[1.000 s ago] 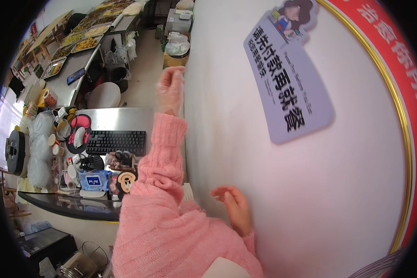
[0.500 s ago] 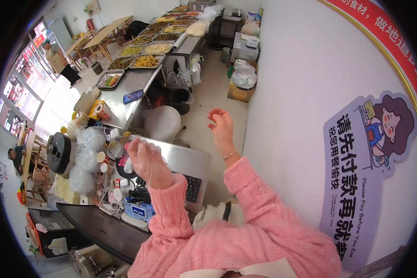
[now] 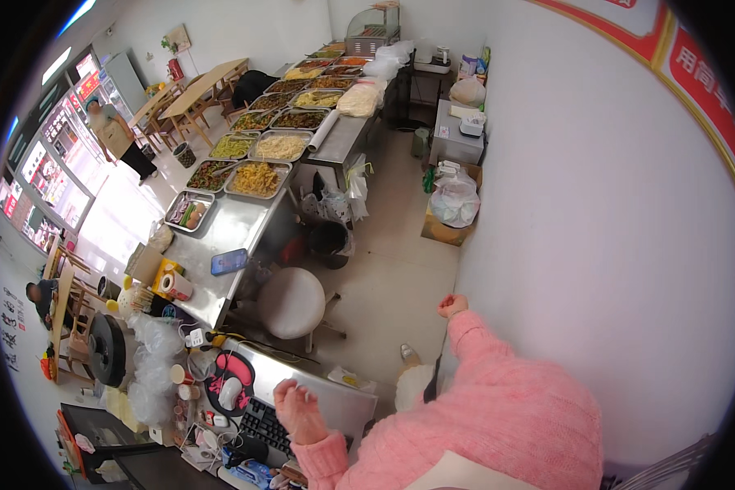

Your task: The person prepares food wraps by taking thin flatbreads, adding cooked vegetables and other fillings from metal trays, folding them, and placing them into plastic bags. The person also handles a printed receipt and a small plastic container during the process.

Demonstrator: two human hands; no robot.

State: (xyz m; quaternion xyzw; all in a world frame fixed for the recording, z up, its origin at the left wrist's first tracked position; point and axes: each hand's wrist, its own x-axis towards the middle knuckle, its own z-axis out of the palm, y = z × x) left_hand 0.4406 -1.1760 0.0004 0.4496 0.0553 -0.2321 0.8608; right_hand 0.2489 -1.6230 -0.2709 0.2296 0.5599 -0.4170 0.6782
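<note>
My left hand [image 3: 299, 412] is raised over the right end of a black keyboard [image 3: 265, 426], its fingers loosely bent and apart. A shiny, clear film seems to cover it, perhaps a thin plastic glove; nothing shows in its grasp. Farther right, beside the white wall, my right hand [image 3: 452, 305] has its fingers curled in, with nothing visible in them. Left of the keyboard, a white mouse [image 3: 230, 394] lies on a black and pink mouse pad [image 3: 220, 374]. A phone [image 3: 229, 261] rests on the steel counter [image 3: 220, 290] ahead.
Trays of food [image 3: 257, 179] line the long counter. A round stool [image 3: 290, 302] and a dark bin [image 3: 329, 242] stand beside it. Plastic bags [image 3: 151, 371] and a black-lidded cooker [image 3: 106, 349] are at left. A box with a bag [image 3: 455, 204] sits by the wall. Another person [image 3: 114, 135] stands far left.
My view has shifted up toward the room. My left hand appears lower, over the keyboard's right end. My right hand has dropped toward the wall, its fingers now curled in.
</note>
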